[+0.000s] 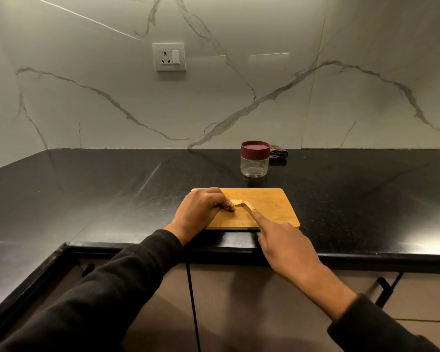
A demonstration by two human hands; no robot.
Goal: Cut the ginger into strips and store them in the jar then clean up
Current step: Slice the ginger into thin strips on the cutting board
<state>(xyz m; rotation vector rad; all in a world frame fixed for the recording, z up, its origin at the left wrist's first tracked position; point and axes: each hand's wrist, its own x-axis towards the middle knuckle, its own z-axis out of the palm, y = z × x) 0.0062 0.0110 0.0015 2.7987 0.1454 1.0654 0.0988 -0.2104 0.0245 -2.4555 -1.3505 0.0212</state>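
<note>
Ginger [235, 204] sits mid-left on the cutting board [274, 209], pinned by my left hand [201, 212], fingers curled round its near end, presumably to stop it rolling under the cut. My right hand [287, 245] reaches in from the right, forefinger laid straight toward a thin blade [248, 207]; whether the other fingers clasp a handle I cannot tell. Jar [255, 158] stands lidded behind the board, well apart, cloth [278, 152] just beside it.
</note>
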